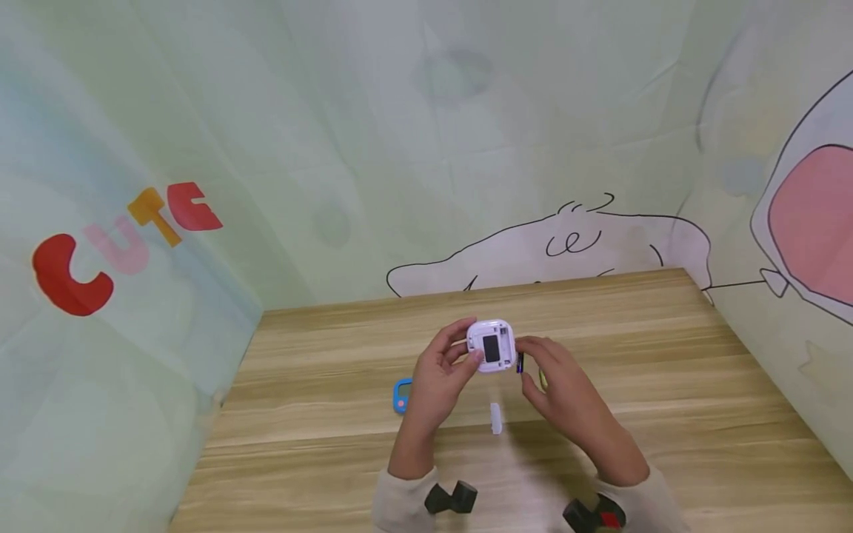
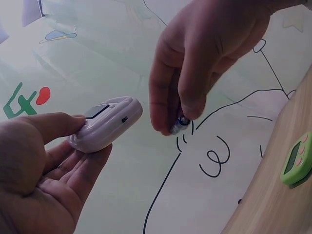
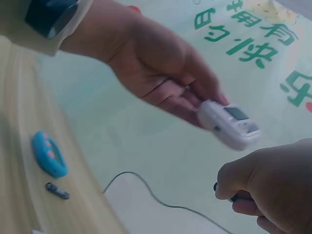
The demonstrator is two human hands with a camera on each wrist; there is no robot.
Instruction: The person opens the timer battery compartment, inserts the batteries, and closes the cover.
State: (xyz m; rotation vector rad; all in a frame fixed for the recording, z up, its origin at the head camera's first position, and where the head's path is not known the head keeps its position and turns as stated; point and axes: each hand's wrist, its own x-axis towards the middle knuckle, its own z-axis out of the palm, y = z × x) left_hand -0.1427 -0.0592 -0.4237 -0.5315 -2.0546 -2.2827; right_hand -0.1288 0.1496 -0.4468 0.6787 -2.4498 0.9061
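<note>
My left hand holds a white digital timer by its left side, thumb on the back face. That back is turned up, showing a dark rectangle and an uncovered battery slot along the right edge. Just right of it, my right hand pinches a small battery between thumb and fingers, apart from the timer. In the left wrist view the battery's end peeks out between the fingertips. A narrow white battery cover lies on the table below the hands.
A blue timer lies left on the wooden table, partly behind my left hand. Near it a second battery shows in the right wrist view. Behind my right hand sits a green timer. A printed cloth hangs behind the table.
</note>
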